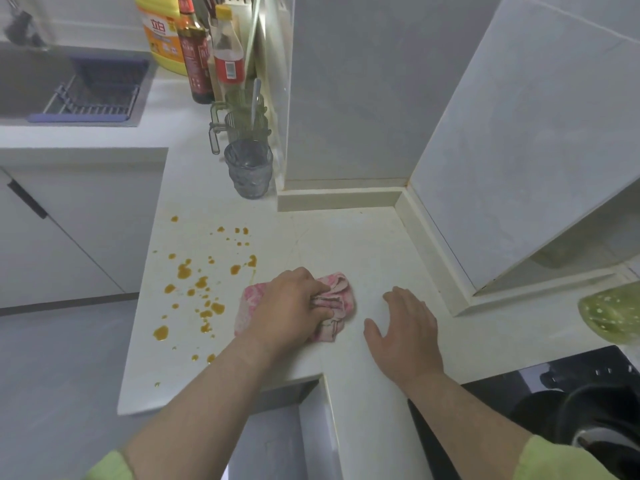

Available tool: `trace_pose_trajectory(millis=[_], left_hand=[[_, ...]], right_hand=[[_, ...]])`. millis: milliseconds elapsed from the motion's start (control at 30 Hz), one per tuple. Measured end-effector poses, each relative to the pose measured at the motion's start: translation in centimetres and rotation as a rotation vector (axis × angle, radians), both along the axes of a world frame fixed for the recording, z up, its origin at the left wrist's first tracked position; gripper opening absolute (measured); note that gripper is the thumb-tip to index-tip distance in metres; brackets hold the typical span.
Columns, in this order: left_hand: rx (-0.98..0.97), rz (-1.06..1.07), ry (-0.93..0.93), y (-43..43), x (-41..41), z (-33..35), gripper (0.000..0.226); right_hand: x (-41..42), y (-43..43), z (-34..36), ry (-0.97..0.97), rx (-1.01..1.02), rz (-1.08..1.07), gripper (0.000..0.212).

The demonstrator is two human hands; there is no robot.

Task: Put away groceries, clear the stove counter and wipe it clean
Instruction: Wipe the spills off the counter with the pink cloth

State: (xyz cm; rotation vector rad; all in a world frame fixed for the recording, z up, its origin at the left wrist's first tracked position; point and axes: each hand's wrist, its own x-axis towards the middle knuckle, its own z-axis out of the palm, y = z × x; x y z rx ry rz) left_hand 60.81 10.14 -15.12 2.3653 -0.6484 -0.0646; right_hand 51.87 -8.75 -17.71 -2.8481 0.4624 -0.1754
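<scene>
On the white counter (346, 244), the left hand (289, 306) grips a pink cloth (341, 301); the right hand (405, 327) lies flat, fingers spread, near the front edge.

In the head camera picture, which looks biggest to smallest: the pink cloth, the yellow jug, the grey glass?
1. pink cloth, partly under the left hand.
2 and 3 unsure: yellow jug and grey glass look alike; the jug stands farther back and is cut by the frame's edge.

left grip (291, 306): curled, clutching cloth (341, 297) | right grip (405, 327): flat, splayed, palm down | forearms: bare, extended forward
</scene>
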Motion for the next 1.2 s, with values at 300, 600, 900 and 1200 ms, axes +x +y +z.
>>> trace_pose_trajectory(millis=[300, 600, 900, 1200], left_hand=[[-0.006, 0.014, 0.019, -0.8, 1.3, 0.6, 0.039], [0.001, -0.003, 0.021, 0.3, -1.8, 0.8, 0.037], [0.03, 0.007, -0.002, 1.9, -4.4, 0.5, 0.029], [0.023, 0.044, 0.019, 3.2, -5.4, -0.1, 0.03]], right_hand=[[0.1, 0.0, 0.0, 0.017, 0.029, -0.002, 0.064], [0.1, 0.1, 0.1, -0.001, 0.02, -0.007, 0.062], [0.0, -0.1, 0.3, 0.033, 0.035, 0.002, 0.056], [-0.1, 0.2, 0.3, 0.008, 0.034, -0.017, 0.062]])
